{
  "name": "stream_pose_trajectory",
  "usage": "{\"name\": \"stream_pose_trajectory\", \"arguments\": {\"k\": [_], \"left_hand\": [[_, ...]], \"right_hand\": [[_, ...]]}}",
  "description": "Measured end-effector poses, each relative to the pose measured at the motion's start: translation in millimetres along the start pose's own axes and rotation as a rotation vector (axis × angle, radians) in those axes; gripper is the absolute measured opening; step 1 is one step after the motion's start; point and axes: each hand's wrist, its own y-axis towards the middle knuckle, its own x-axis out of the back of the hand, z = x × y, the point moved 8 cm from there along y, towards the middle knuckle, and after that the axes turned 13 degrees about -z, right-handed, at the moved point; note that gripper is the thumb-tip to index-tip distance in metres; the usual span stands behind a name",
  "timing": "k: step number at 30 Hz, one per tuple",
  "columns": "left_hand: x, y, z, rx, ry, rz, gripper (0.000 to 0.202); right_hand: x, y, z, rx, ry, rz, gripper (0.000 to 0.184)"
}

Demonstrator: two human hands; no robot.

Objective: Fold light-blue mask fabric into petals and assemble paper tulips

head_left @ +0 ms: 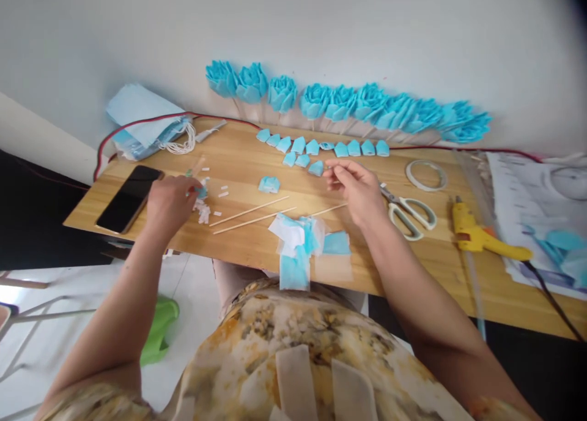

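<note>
My left hand (170, 205) is closed at the left of the wooden table, its fingertips pinching a small blue piece (200, 191) above scattered white paper bits (203, 213). My right hand (355, 185) has curled fingers, with thumb and forefinger close together beside a folded blue petal (316, 168). Whether anything lies between those fingertips is too small to make out. Similar petals (353, 148) form rows behind. A wider folded blue piece (269, 184) lies between my hands, near thin wooden sticks (250, 216). Closer to me is a pile of blue and white fabric (293, 243).
Several blue fabric flowers (342, 103) on sticks lean along the wall. A phone (129, 199) and stacked face masks (144, 121) are at left. White-handled scissors (413, 216), a tape roll (425, 175) and a yellow glue gun (481, 234) with its cord are at right.
</note>
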Motion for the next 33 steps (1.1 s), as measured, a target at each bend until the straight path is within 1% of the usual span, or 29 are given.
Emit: {"name": "stream_pose_trajectory", "arguments": {"k": [2, 3, 4, 6, 8, 10, 11, 12, 14, 16, 17, 19, 22, 24, 26, 28, 30, 33], "left_hand": [[6.6, -1, 7, 0.108, 0.012, 0.012, 0.034], [12.1, -2, 7, 0.13, 0.005, -0.005, 0.036], [20.2, -2, 4, 0.126, -0.004, -0.052, 0.038], [41.2, -6, -9, 0.049, -0.03, -0.212, 0.042], [62.2, -13, -25, -0.042, -0.078, -0.393, 0.042], [74.0, -23, -45, -0.126, -0.166, -0.503, 0.037], [74.5, -28, -57, -0.178, -0.224, -0.505, 0.033], [72.6, -33, -70, -0.227, -0.283, -0.486, 0.029], [63.1, -41, -99, -0.342, -0.394, -0.386, 0.022], [51.2, -51, -128, -0.473, -0.491, -0.261, 0.02], [47.0, -54, -140, -0.516, -0.546, -0.225, 0.02], [39.3, -57, -158, -0.552, -0.641, -0.18, 0.023], [27.4, -54, -180, -0.576, -0.684, -0.169, 0.026], [17.5, -53, -193, -0.599, -0.676, -0.144, 0.028], [9.4, -52, -202, -0.595, -0.662, -0.138, 0.026], [3.2, -52, -204, -0.564, -0.651, -0.137, 0.023], [0.2, -53, -201, -0.517, -0.662, -0.145, 0.025], [3.5, -54, -192, -0.459, -0.737, -0.183, 0.021]], "right_hand": [[2, 2, 2, 0.028, 0.012, -0.008, 0.025], [3, 3, 5, 0.048, 0.019, -0.017, 0.025], [3, 3, 9, 0.066, 0.016, -0.023, 0.025], [2, 1, 22, 0.115, -0.024, -0.001, 0.026], [-3, -5, 42, 0.196, -0.116, 0.06, 0.027], [-8, -16, 62, 0.269, -0.252, 0.164, 0.028], [-8, -23, 70, 0.302, -0.321, 0.214, 0.027], [-7, -30, 77, 0.33, -0.388, 0.257, 0.027], [1, -44, 82, 0.371, -0.506, 0.313, 0.025], [13, -58, 78, 0.396, -0.625, 0.334, 0.024], [19, -64, 73, 0.403, -0.676, 0.339, 0.024], [27, -75, 63, 0.418, -0.733, 0.347, 0.024], [21, -90, 50, 0.476, -0.724, 0.413, 0.028], [10, -97, 43, 0.532, -0.703, 0.442, 0.044], [-4, -103, 34, 0.589, -0.703, 0.475, 0.065], [-19, -110, 21, 0.638, -0.709, 0.541, 0.08], [-29, -115, 6, 0.666, -0.742, 0.594, 0.091], [-33, -117, -10, 0.682, -0.778, 0.588, 0.099]]}}
